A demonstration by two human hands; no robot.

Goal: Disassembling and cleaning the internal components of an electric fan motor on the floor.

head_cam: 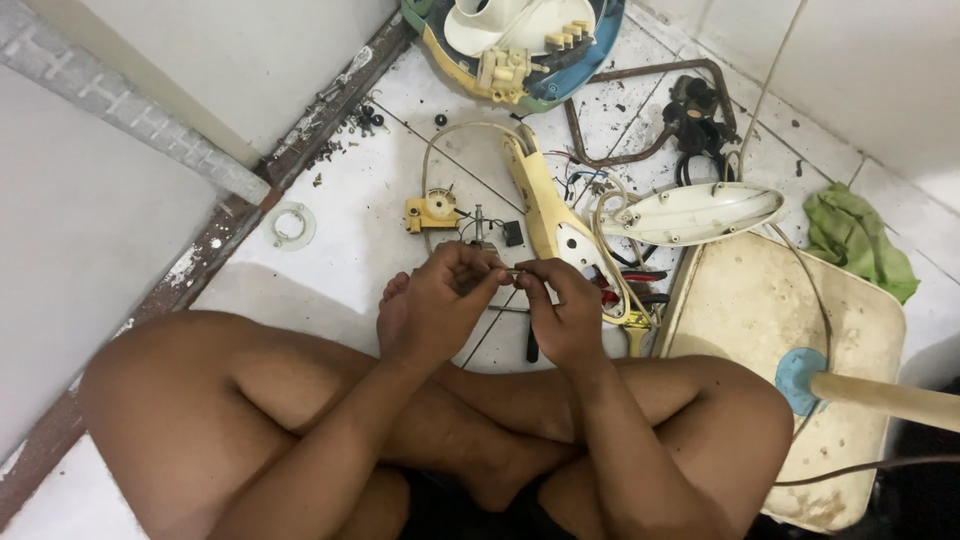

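Head view, person seated cross-legged on a white tiled floor [350, 230]. Left hand [435, 300] and right hand [565, 310] meet above the shins, fingertips of both pinched on one small metal part [515, 272] held between them — too small to identify further. Directly beyond the hands: a long cream-yellow plastic housing [545, 205] lying lengthwise, loose wires spilling from its near end; a small yellow component [432, 212] to its left, joined to a looping cream cord [450, 130]; a small black block [513, 234] between the two. Right of the housing, an oval cream cover plate [700, 212] resting on the edge of a square cream fan base [780, 310], from which a cream pole [885, 398] rises through a blue collar [800, 380]. Far side: a round fan body [520, 45], blue-and-yellow, opened; a rusty bent metal bracket [640, 110]; a black wire bundle [700, 120]. A green rag [860, 240] lies at the right — a white plastic ring [293, 224] at the left, near the door sill [200, 250].
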